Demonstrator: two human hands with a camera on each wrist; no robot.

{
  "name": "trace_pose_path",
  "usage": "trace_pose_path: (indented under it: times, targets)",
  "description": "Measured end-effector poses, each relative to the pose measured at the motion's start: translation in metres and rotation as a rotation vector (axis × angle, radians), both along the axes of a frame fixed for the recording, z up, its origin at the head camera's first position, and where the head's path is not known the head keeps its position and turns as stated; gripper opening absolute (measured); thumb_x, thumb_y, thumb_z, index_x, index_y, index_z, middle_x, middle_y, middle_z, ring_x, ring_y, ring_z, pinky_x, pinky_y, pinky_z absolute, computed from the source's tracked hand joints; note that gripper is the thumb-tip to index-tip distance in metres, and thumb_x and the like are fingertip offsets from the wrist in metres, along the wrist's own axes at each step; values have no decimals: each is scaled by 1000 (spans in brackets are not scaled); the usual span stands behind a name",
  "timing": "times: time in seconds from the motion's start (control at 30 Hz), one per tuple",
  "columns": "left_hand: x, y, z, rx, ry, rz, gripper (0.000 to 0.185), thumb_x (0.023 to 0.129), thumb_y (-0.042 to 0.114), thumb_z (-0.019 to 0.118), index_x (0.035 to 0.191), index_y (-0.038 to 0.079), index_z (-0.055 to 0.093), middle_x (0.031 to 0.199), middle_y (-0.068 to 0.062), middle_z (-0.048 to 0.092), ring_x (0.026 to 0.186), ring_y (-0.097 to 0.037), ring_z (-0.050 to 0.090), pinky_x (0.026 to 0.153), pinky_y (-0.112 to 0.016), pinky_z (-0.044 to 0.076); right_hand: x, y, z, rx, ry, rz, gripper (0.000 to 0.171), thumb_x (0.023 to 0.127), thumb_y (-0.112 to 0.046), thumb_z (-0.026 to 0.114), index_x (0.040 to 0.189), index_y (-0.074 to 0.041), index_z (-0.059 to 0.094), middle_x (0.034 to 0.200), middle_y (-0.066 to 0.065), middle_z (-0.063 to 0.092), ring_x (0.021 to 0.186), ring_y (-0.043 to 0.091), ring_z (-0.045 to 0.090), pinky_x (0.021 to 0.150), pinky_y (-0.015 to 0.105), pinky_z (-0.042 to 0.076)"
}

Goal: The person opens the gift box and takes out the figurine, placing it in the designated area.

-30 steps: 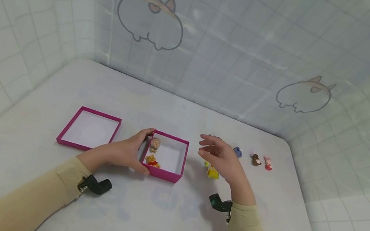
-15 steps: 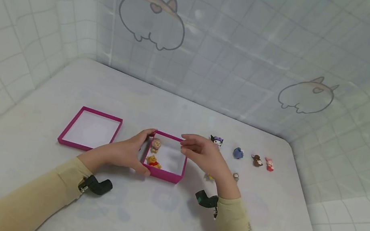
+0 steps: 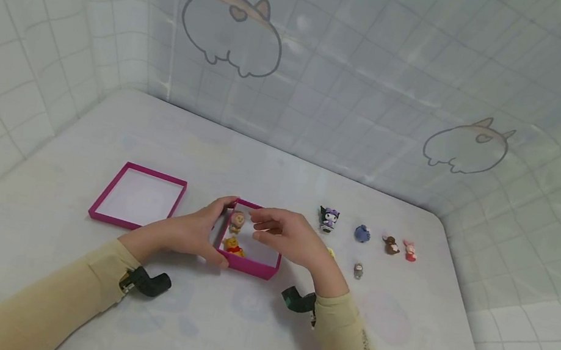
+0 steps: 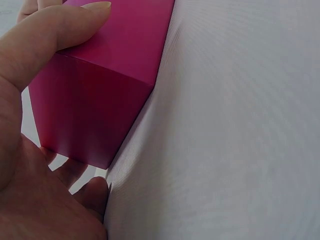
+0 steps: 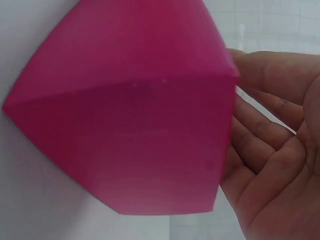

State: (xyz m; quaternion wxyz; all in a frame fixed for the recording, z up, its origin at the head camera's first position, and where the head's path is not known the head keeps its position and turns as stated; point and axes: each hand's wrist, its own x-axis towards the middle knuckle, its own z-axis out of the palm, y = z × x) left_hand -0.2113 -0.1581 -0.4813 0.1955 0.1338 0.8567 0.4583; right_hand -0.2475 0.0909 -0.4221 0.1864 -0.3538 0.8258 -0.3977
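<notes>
White cloth covers the tabletop (image 3: 272, 155); grid-patterned sheets with cartoon animal outlines wall (image 3: 388, 63) it. No writing legible. Left hand (image 3: 189, 234) grips the pink box (image 3: 248, 266) near the tabletop's middle; right hand (image 3: 283, 237), fingers relaxed, hovers over it.

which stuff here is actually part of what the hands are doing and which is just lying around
In use: pink box, gripped by the left hand; right hand over it; two figures inside, brown-haired one and yellow bear.

Lying about: lid, purple figure, blue, brown, pink, small grey.
</notes>
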Motion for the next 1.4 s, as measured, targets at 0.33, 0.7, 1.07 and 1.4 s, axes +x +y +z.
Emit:
trace_pose_path:
  times: [0.33,0.7,1.07,1.4]
  targets:
    - [0,-1,2,28,-5,-8,135,59,46,93,156,25,2,161,-6,13,147,-29,13,112,-63,23,-2,-11,-6,61,48,163,50,92,-4,69,139,-14,58,131,2,62,111,16,63,91,27,52]
    - [0,-1,0,13,9,-12,137,57,50,93,156,24,2,162,-7,13,148,-29,11,112,-61,25,-4,-20,-10,253,177,305,52,89,-1,67,139,-14,58,136,-7,57,107,9,62,87,22,52]
    - [1,-1,1,19,23,-29,134,61,47,92,156,23,1,162,-6,12,148,-27,11,113,-58,24,-3,-34,-14,407,253,273,37,88,-4,70,120,-21,71,108,-14,66,94,6,63,79,18,51]
    - [-1,-2,2,-5,45,-35,134,60,49,92,156,21,1,161,-6,14,147,-27,13,113,-58,25,-6,-39,-18,439,312,243,32,88,-11,74,119,-17,71,103,-12,68,83,3,58,74,16,50]
